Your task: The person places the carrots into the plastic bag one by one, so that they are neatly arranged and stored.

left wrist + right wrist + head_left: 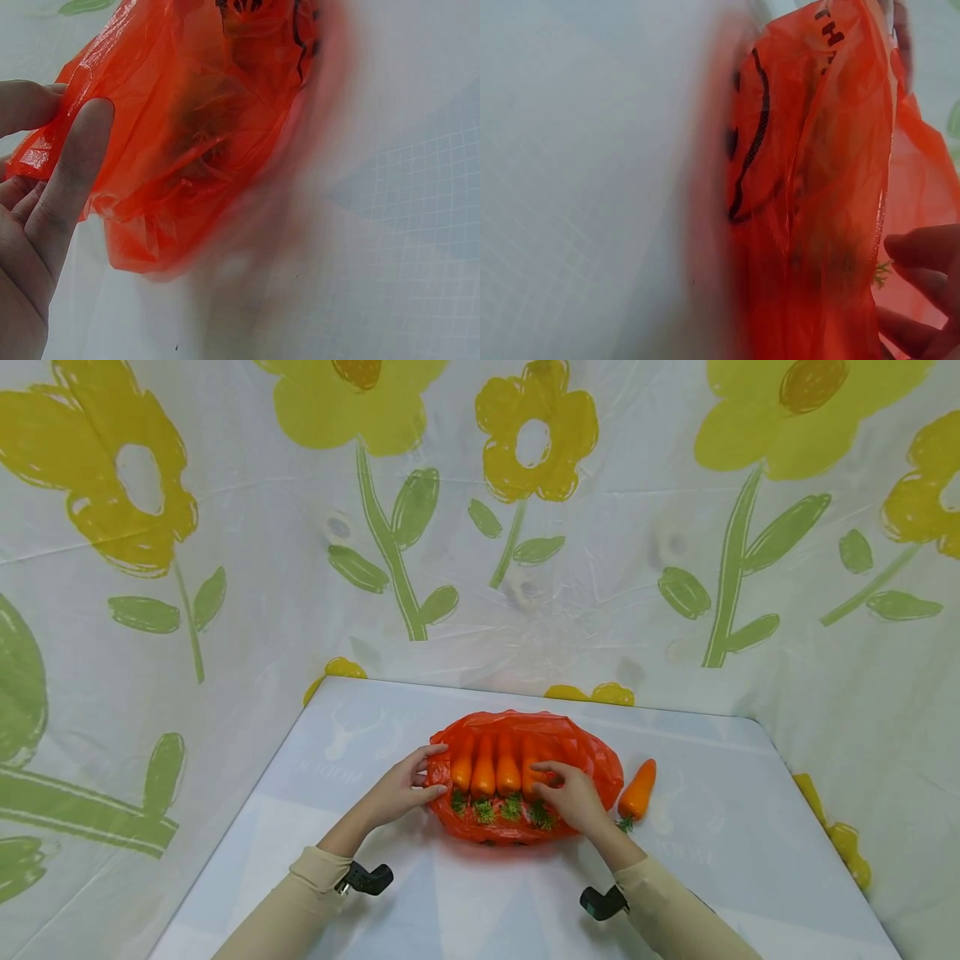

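Observation:
In the head view, an open red plastic bag (pixel 592 752) lies on the table with several carrots (pixel 484 774) side by side in it, their green tops toward me. My left hand (pixel 401 789) pinches the bag's left edge; in the left wrist view the thumb (pixel 86 139) lies over the red film. My right hand (pixel 573 797) reaches over the bag's right part, its fingertips at the rightmost carrot in the row. The right wrist view shows its fingers (pixel 922 247) apart beside a bit of green leaf, with no carrot visible between them. One loose carrot (pixel 637 791) lies right of the bag.
The bag rests on a white table (pixel 720 860) with pale blue printed shapes. Behind and beside the table hangs a white curtain (pixel 615 568) with yellow flowers. Black wrist-worn devices (pixel 367 878) sit at both cuffs.

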`<state>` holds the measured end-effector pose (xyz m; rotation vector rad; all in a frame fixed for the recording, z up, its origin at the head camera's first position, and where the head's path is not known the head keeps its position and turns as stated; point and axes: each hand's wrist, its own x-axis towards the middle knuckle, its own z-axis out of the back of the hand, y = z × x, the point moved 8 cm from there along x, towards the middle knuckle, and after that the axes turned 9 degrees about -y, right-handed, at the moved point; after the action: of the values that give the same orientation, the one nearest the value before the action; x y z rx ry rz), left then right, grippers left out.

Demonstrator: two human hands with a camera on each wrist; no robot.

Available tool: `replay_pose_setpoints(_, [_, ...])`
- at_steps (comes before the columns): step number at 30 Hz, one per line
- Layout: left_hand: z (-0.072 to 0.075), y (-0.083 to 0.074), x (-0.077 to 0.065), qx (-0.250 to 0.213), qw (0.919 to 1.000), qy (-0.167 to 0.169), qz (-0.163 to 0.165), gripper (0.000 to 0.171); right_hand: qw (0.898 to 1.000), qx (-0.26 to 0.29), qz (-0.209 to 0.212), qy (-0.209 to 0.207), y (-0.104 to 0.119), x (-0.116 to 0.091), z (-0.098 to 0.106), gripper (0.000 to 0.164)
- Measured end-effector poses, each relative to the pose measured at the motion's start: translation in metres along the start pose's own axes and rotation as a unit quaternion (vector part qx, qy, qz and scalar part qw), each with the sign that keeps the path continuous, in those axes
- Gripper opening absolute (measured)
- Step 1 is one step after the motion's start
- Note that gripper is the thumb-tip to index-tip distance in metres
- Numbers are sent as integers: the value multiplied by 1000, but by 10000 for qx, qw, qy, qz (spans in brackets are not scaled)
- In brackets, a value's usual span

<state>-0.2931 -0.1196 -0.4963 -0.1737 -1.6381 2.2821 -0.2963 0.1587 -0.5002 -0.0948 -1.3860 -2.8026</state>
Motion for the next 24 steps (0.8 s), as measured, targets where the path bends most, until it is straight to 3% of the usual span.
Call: replay_pose_setpoints(24, [2,-3,-2,43,9999,-69,66,66,9992,384,14,-53,9,-25,24,34])
